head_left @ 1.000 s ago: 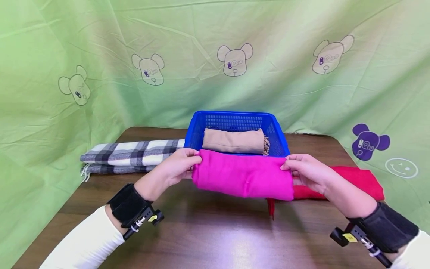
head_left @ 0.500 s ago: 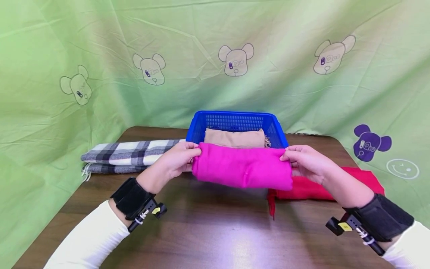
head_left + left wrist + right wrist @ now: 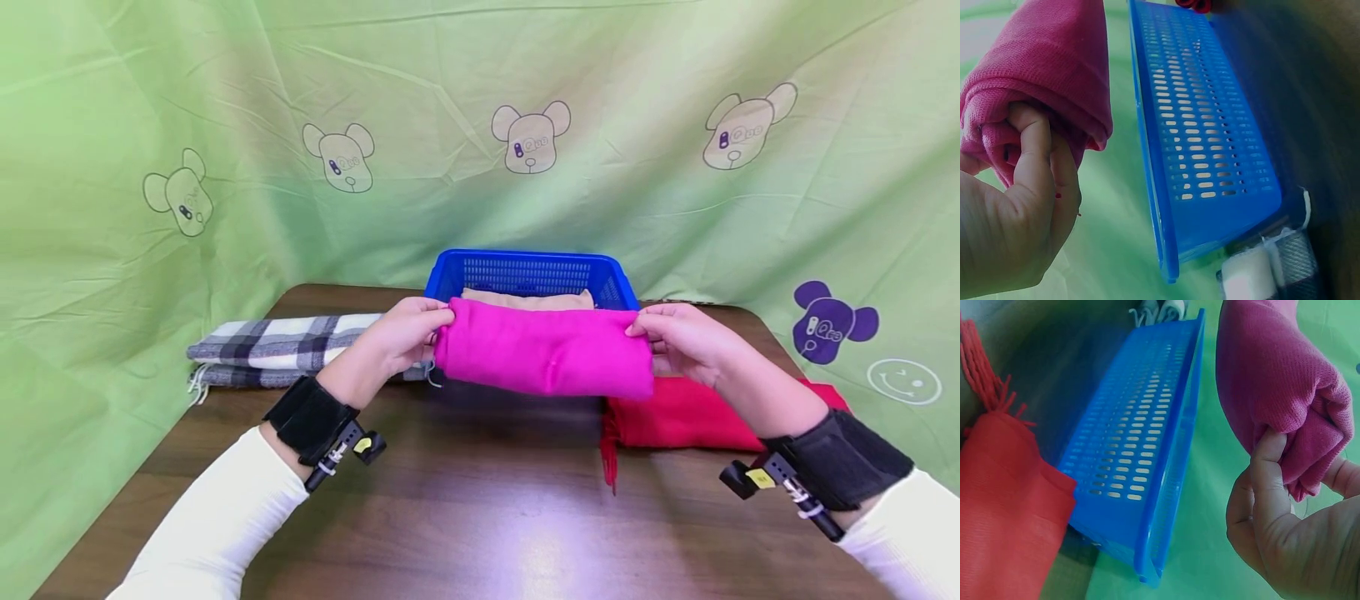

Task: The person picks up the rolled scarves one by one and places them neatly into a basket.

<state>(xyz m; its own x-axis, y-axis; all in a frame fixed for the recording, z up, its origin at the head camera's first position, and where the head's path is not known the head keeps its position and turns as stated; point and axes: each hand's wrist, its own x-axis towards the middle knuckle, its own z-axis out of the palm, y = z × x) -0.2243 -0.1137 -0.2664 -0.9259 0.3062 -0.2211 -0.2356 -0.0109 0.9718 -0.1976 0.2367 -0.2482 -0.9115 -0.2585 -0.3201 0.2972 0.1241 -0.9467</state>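
A magenta scarf (image 3: 543, 348), folded into a thick roll, is held level in the air between both hands. My left hand (image 3: 408, 335) pinches its left end, thumb on top and fingers tucked into the folds, as the left wrist view shows. At the right end my right hand (image 3: 678, 340) grips it the same way. Behind and below the roll stands a blue plastic basket (image 3: 621, 283) with slotted walls. A beige rolled scarf (image 3: 525, 301) lies inside, mostly hidden by the magenta one. Both wrist views show the magenta roll above the basket's rim height.
To the left lies a folded black-and-white checked scarf (image 3: 288, 343) with white fringe. A folded red scarf (image 3: 682, 417) lies on the right, its fringe toward the middle of the wooden table (image 3: 450, 517). A green curtain (image 3: 420, 208) with bear-head prints hangs behind.
Both hands have carried the magenta scarf up and forward toward the basket. It now covers the basket's front and most of the beige scarf. The other scarves have stayed put.
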